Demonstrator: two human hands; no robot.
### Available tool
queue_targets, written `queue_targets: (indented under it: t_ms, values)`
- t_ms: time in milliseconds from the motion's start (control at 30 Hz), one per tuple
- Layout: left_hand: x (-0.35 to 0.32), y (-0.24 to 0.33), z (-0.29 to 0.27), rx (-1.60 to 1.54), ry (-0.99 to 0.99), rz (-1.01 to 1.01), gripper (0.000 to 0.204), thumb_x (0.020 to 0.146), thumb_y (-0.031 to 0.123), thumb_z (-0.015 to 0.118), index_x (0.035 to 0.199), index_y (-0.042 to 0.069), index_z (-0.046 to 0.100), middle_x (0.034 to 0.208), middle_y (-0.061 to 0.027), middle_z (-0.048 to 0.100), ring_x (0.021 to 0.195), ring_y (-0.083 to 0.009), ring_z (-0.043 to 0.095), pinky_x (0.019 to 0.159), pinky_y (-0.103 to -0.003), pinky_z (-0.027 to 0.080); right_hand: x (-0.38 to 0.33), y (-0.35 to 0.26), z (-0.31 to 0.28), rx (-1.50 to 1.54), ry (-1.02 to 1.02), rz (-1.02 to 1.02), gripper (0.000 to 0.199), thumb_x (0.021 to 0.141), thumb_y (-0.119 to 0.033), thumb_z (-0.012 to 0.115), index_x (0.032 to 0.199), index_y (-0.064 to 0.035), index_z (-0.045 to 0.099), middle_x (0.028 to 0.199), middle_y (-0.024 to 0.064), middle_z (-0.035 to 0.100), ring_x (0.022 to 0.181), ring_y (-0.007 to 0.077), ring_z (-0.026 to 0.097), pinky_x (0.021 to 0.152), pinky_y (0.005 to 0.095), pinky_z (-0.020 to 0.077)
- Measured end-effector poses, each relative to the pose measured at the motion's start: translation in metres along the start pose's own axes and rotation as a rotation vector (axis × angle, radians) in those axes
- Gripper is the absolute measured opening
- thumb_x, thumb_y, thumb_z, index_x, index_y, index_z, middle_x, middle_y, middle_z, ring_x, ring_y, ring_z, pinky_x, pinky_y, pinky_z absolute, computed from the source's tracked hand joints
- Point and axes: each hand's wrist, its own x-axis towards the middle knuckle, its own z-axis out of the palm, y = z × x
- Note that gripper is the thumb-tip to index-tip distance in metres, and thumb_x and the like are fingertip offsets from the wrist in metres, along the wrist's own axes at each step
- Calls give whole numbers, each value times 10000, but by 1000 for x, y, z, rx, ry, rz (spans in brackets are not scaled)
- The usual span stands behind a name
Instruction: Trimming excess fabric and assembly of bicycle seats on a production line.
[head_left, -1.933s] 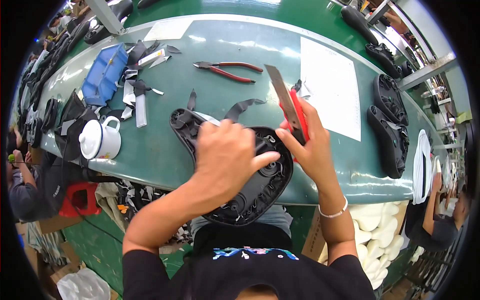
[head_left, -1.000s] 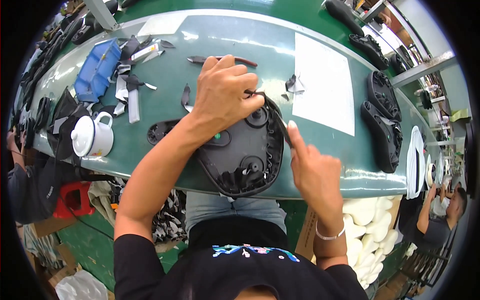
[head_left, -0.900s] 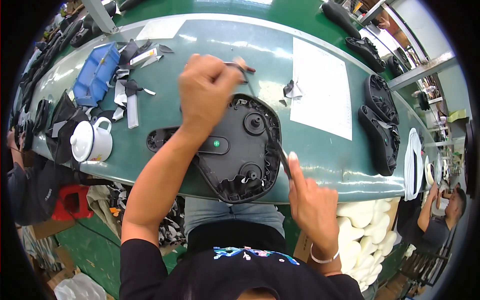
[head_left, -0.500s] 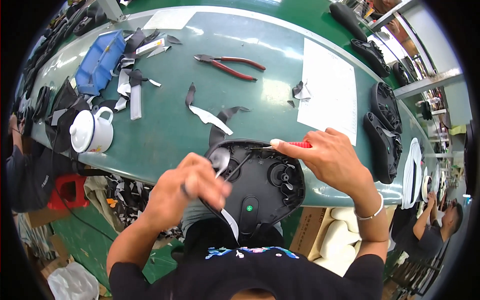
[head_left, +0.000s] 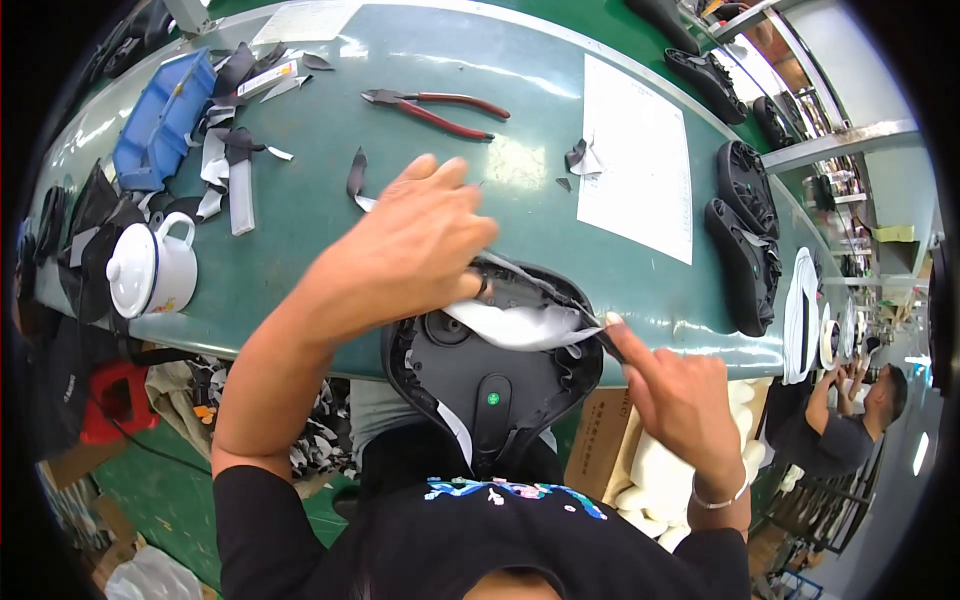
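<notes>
Upside down against the table's front edge rests a black saddle [head_left: 430, 390], its hollow underside facing up. My left hand [head_left: 410, 245] is closed above its far left rim, gripping a loose strip of cover material [head_left: 530, 328], white on one side and dark on the other. The strip stretches across the hollow to the right rim. There my right hand [head_left: 680, 400] is closed around a slim knife, whose dark end [head_left: 608, 345] meets the strip at the rim; its handle is hidden in my fingers. A white flap [head_left: 456, 430] shows at the saddle's near left edge.
Red-handled cutting pliers [head_left: 435, 110] lie farther back on the table. At left are a white enamel mug [head_left: 155, 268], a blue bin [head_left: 165, 120] and scraps. A paper sheet [head_left: 637, 160] and more saddles [head_left: 740, 265] are at right. A co-worker [head_left: 850, 425] sits far right.
My left hand has moved up and away from me, pulling the strip across the hollow. My right hand has come down from the far rim to the right rim with the knife. The view has shifted slightly.
</notes>
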Motion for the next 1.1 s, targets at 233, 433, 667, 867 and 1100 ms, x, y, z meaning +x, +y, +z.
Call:
queue_targets:
  t_ms: [233, 433, 667, 867, 1100]
  values:
    - [-8, -9, 36, -773, 668, 218, 170, 907, 174, 571, 839, 20, 597, 818, -53, 552, 765, -185, 512, 675, -323, 425, 43, 1, -9, 66, 20, -217, 533, 790, -108, 613, 1309, -178, 519, 577, 58, 511, 487, 249, 514, 471, 377, 364]
    - [-106, -90, -46, -1222, 929, 191, 235, 896, 147, 566, 1084, 6, 573, 923, -94, 595, 808, -203, 572, 691, -310, 471, 6, -11, -1, -23, 14, -96, 547, 790, -107, 627, 1321, -176, 514, 549, 47, 491, 457, 227, 490, 470, 356, 356]
    - [-125, 25, 29, -1351, 73, -798, 675, 776, 266, 737, 1265, -58, 403, 1028, -142, 634, 927, -205, 615, 839, -314, 482, 9, 3, 8, 309, 109, -79, 498, 823, -138, 599, 1309, -180, 496, 547, 65, 534, 467, 275, 538, 437, 389, 371]
    - [-66, 36, 51, -1409, 669, -554, 730, 781, 81, 640, 1387, -40, 253, 1260, -156, 474, 1159, -201, 477, 1001, -336, 374, 40, 6, 28, 157, 238, -25, 524, 819, -114, 600, 1329, -172, 491, 639, 93, 589, 517, 286, 551, 475, 377, 402]
    - [-57, 62, 37, -1106, 791, -502, 781, 751, -13, 628, 1392, -23, 181, 1178, -174, 491, 1072, -228, 540, 941, -347, 440, 10, -29, 84, 296, 366, 113, 604, 847, -129, 579, 1411, -122, 365, 571, 116, 523, 424, 293, 515, 396, 417, 385]
